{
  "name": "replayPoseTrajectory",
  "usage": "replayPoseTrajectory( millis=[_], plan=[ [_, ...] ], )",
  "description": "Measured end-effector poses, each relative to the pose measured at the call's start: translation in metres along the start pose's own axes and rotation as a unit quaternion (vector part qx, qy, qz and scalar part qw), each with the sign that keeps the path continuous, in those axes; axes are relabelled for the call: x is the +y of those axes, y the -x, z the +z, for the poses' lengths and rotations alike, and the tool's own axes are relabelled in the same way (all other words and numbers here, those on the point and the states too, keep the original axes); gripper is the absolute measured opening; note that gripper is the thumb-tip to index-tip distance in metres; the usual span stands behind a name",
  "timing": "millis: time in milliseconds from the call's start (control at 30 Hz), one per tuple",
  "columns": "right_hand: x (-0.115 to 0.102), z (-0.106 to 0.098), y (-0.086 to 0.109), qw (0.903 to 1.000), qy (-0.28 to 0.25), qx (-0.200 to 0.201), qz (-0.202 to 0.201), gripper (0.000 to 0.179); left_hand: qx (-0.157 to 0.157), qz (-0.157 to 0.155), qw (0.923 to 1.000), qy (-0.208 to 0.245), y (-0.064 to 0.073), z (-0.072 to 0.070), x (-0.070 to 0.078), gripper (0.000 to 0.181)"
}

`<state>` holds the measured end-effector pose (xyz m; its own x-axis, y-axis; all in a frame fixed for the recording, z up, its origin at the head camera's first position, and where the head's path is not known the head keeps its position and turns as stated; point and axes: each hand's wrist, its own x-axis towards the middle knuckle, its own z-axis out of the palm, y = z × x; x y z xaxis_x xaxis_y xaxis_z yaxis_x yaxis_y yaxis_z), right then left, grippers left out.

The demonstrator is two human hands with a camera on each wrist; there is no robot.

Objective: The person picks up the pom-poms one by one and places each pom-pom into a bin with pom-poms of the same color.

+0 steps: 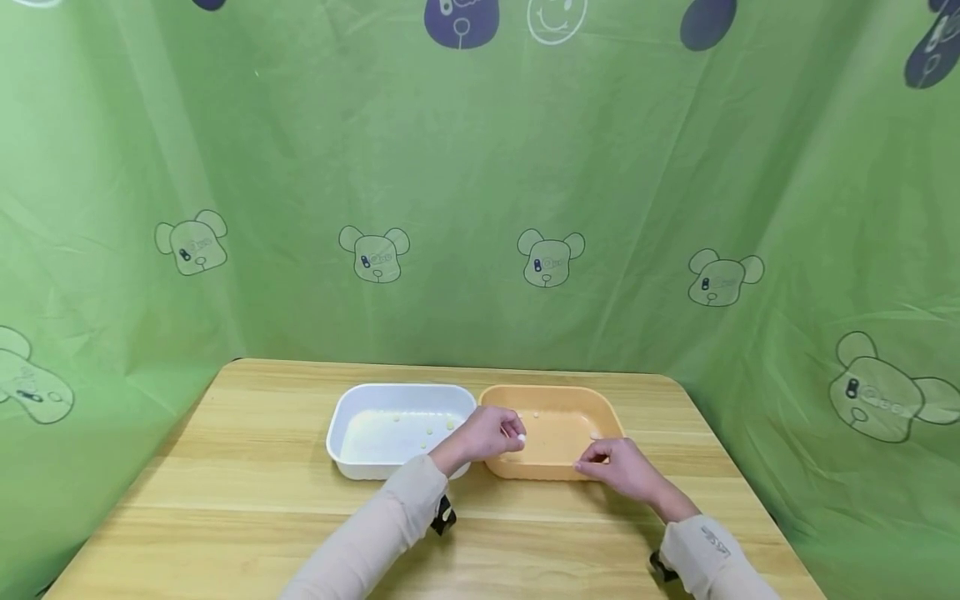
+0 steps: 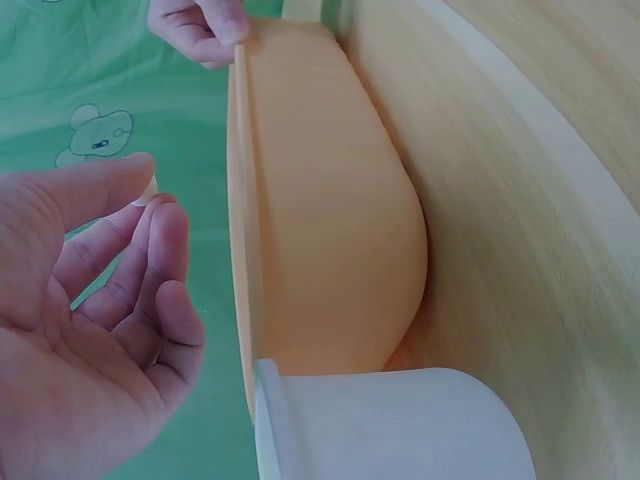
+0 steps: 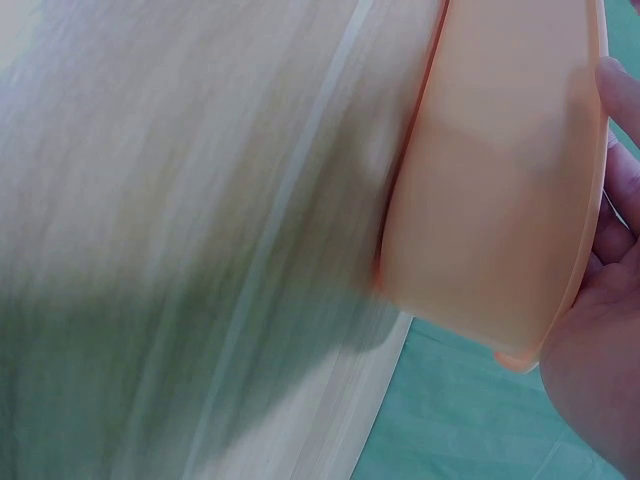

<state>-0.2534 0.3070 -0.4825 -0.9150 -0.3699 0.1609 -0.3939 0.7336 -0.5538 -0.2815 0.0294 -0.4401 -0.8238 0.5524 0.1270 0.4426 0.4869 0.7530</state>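
Observation:
My left hand (image 1: 489,433) pinches a small whitish piece (image 2: 148,192) between thumb and fingertips, above the left side of the orange bin (image 1: 551,472). The piece is too small to tell its kind. At the bin's front right corner, my right hand (image 1: 624,468) holds the rim, with the thumb on the outer face and the other fingers over the inner side, partly hidden. Inside the orange bin lie a few small whitish pieces (image 1: 595,435). Left of it stands the white bin (image 1: 360,468), holding several small yellowish pieces (image 1: 450,424).
Both bins stand side by side on a wooden table (image 1: 225,475), near its far edge. A green curtain (image 1: 450,167) with printed bear heads surrounds the table at the back and sides. Black straps (image 1: 443,517) show at the wrists.

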Motion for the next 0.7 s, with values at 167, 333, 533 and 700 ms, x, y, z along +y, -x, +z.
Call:
replayPoseTrajectory(
  millis=[167,333,533,700],
  plan=[
    [0.000,0.001,0.001,1.0000,-0.004,-0.001,0.000,0.014,-0.006,0.002,0.9999,-0.014,-0.005,0.003,-0.003,0.005],
    [0.001,0.000,0.000,1.0000,-0.008,-0.001,0.002,0.015,-0.011,-0.014,0.9997,-0.017,-0.012,0.005,-0.002,0.005],
    [0.001,-0.001,0.000,0.9999,-0.014,-0.003,0.004,0.015,-0.016,-0.033,0.9993,-0.010,-0.021,0.007,-0.002,0.007],
    [0.001,0.000,0.000,0.9999,-0.014,-0.003,0.004,0.014,-0.015,-0.035,0.9990,-0.025,-0.026,0.009,-0.001,0.007]
  ],
)
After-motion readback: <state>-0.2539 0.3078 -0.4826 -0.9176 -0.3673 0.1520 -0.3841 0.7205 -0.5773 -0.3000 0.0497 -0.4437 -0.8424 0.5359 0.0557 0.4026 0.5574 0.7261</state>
